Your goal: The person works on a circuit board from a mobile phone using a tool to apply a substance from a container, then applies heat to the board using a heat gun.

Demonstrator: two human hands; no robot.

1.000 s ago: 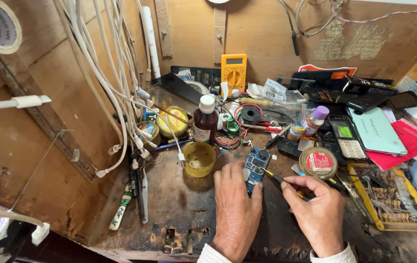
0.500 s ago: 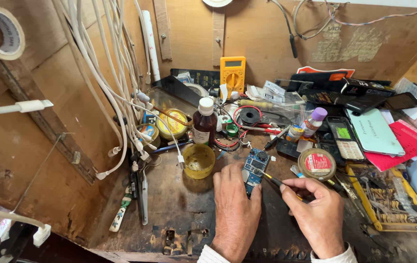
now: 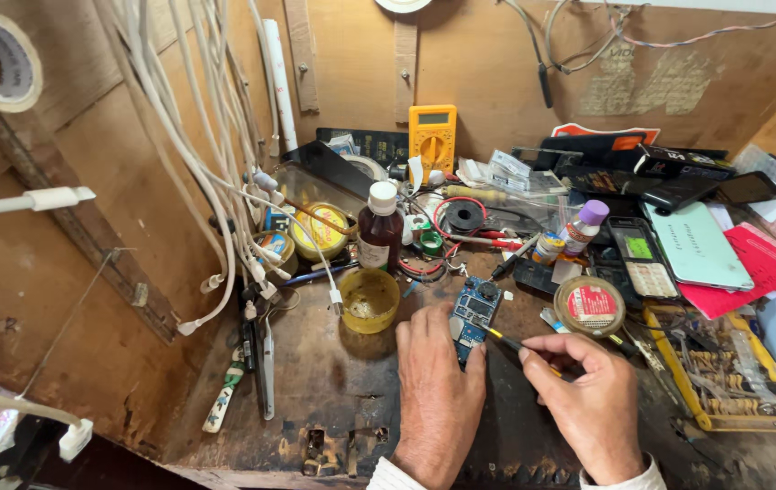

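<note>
The blue circuit board is pinned flat on the surface by the left hand, fingers closed along its edge. A thin yellow-handled tool is pinched in the right hand, tip at the board. A slip could scratch components (the yellow cup stands near). Clutter crowds the worn wooden surface; white cables hang at left.

A yellow multimeter's grey screen faces out at the back wall; a brown bottle carries a pale label.
</note>
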